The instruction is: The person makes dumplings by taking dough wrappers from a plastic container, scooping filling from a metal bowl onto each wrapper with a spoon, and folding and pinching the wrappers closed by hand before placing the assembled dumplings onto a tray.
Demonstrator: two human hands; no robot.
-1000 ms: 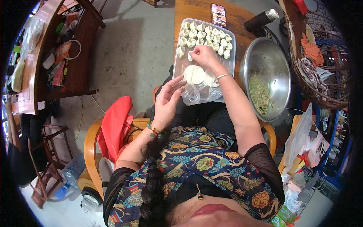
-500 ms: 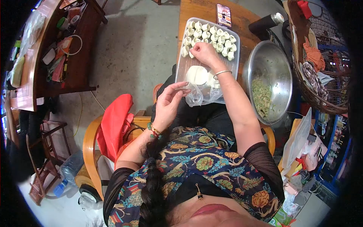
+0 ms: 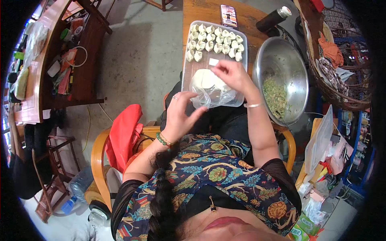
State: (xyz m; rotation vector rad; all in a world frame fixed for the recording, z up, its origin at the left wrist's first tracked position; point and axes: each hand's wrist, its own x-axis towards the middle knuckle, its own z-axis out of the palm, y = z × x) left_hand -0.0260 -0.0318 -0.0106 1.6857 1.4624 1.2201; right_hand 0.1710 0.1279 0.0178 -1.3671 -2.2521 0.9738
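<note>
A clear plastic tray (image 3: pixel 185 72) holds rows of folded dumplings (image 3: pixel 210 37) at its far end. Nearer me in the tray lies a stack of round white dumpling wrappers (image 3: pixel 203 79), partly covered by a clear plastic bag (image 3: pixel 209 96). My right hand (image 3: pixel 237 78) hovers just over the wrappers, its fingers half curled and slightly blurred, with nothing visible in them. By the tray's near left corner, my left hand (image 3: pixel 179 114) has thumb and fingers apart, beside the bag and holding nothing. To the right stands a steel bowl (image 3: pixel 297 76) with greenish filling (image 3: pixel 274 98).
A phone (image 3: pixel 228 17) lies beyond the tray on the wooden table (image 3: pixel 197 12). A black flask (image 3: pixel 273 19) leans behind the bowl. A wicker basket (image 3: pixel 321 76) flanks the right side, and a red cloth (image 3: pixel 124 134) hangs on my chair at left.
My right hand has drawn back from the dumpling rows to over the wrappers, uncovering a dumpling at the front left. My left hand has lowered slightly and its fingers have spread.
</note>
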